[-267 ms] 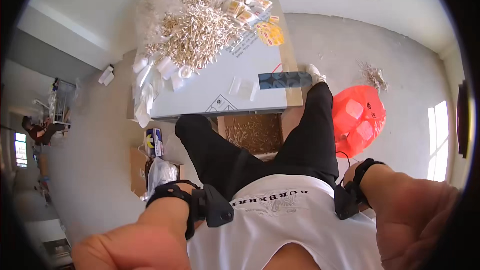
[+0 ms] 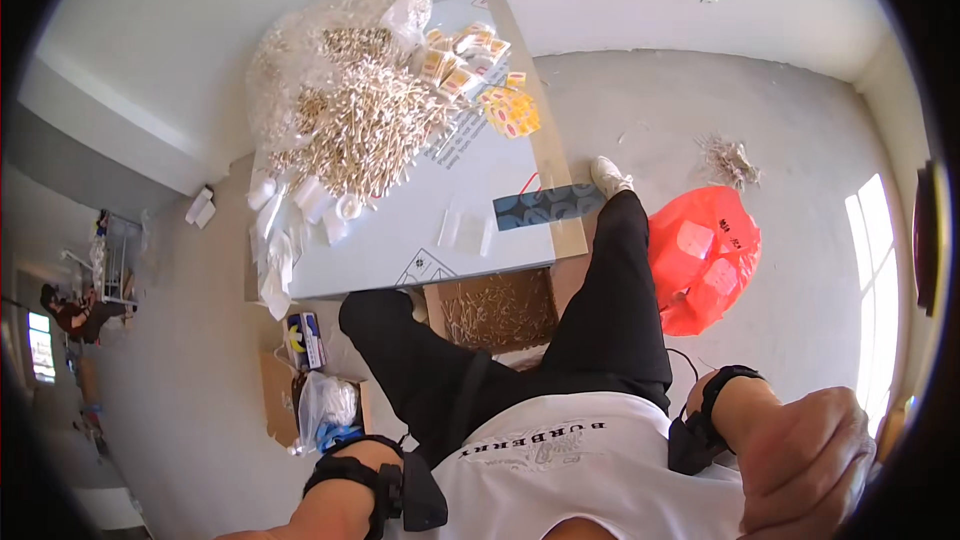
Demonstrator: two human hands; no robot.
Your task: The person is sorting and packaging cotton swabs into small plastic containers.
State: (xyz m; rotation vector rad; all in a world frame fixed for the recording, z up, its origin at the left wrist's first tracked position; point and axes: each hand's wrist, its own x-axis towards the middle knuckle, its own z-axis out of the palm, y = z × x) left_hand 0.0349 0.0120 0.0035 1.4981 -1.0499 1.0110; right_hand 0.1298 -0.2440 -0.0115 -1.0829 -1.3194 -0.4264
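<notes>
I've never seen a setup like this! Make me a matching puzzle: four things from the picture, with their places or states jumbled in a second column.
Things:
1. heap of small sticks
2. red plastic bag
3. white shoe
4. right hand

Places or states:
A. on the floor, with pale blocks showing through it
B. curled, toward the picture's lower right
C. piled on the grey tabletop
D. at the end of a black trouser leg

Right pairs: 1-C, 2-A, 3-D, 4-B
</notes>
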